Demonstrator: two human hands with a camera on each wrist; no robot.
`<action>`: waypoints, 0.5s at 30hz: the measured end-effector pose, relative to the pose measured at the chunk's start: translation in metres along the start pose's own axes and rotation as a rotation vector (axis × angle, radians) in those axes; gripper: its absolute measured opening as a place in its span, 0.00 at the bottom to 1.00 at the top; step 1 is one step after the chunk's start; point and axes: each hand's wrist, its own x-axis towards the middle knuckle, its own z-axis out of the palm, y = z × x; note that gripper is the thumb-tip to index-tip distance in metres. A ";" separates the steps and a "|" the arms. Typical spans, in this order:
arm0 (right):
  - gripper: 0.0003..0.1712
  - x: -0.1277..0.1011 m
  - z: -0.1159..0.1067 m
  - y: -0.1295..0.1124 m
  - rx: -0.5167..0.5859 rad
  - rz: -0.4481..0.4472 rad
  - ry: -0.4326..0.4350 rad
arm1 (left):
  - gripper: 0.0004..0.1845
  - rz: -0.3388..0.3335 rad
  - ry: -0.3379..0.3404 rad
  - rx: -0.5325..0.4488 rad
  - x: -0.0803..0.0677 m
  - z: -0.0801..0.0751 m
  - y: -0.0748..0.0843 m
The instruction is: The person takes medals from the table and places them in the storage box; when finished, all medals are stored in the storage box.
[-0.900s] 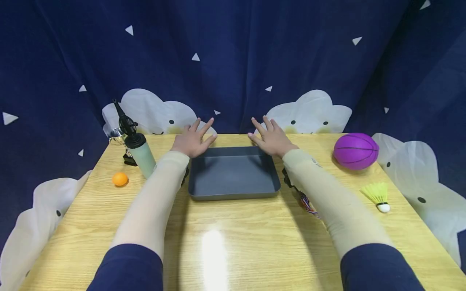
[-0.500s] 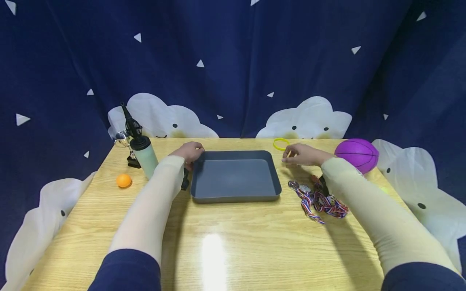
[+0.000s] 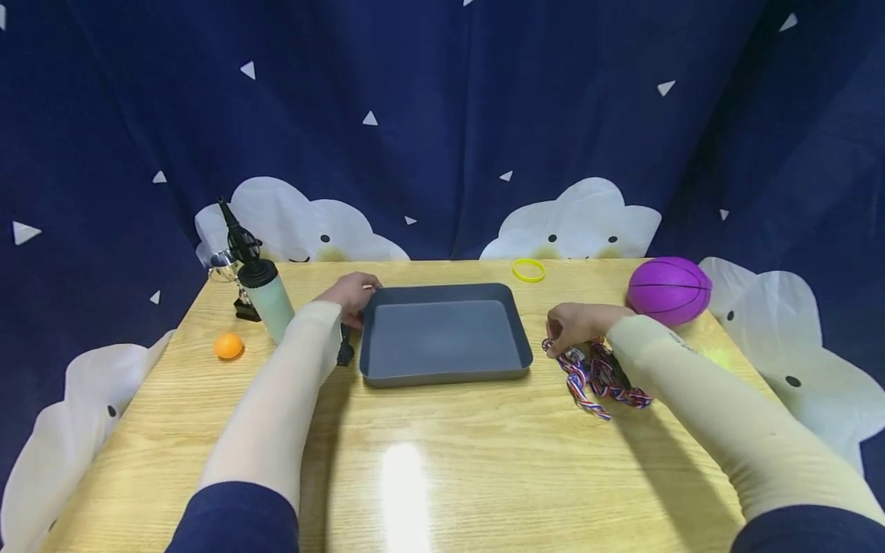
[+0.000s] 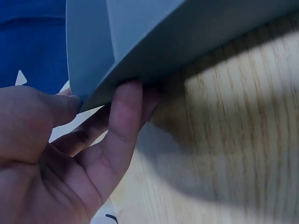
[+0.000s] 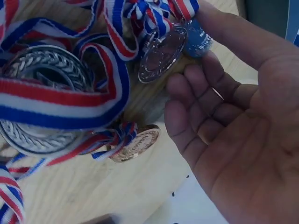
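Note:
A shallow grey tray (image 3: 442, 369) sits mid-table. My left hand (image 3: 354, 296) grips its far-left corner. In the left wrist view my left hand (image 4: 93, 112) has its thumb above the tray's rim (image 4: 140, 42) and curled fingers (image 4: 126, 116) beneath it. My right hand (image 3: 565, 332) is curled over a heap of medals (image 3: 604, 380) with red, white and blue ribbons, right of the tray. Close up, my right hand (image 5: 187, 51) has thumb and curled fingertips (image 5: 180, 81) at the edge of a silver medal (image 5: 159, 56). A bronze medal (image 5: 135, 144) lies below.
A purple ball (image 3: 669, 290) and a yellow ring (image 3: 528, 270) lie at the far right. At the left are a pale bottle with a black pump (image 3: 266, 303), a small trophy (image 3: 228, 265) and an orange ball (image 3: 228, 346). A dark curtain backs the table.
Both hands left the tray's far edge. The left curled onto the tray's far-left corner. The right swung right past the yellow ring, then came back down onto the medals.

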 end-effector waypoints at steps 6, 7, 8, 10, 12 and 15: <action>0.16 0.003 0.004 0.012 0.166 -0.061 0.065 | 0.19 -0.008 0.025 -0.044 0.003 0.003 -0.003; 0.15 0.003 0.004 0.015 0.210 -0.063 0.071 | 0.19 -0.006 0.035 -0.038 0.003 0.003 -0.003; 0.13 0.002 0.004 0.017 0.250 -0.064 0.077 | 0.19 0.001 0.043 -0.028 0.004 0.003 -0.003; 0.12 0.002 0.001 0.022 0.331 -0.068 0.090 | 0.19 0.013 0.055 -0.011 0.004 0.004 -0.002; 0.11 0.001 -0.004 0.026 0.412 -0.063 0.102 | 0.19 0.026 0.066 0.004 0.004 0.004 -0.002; 0.13 0.000 -0.015 0.030 0.524 -0.069 0.115 | 0.19 0.034 0.082 -0.006 0.003 0.005 0.000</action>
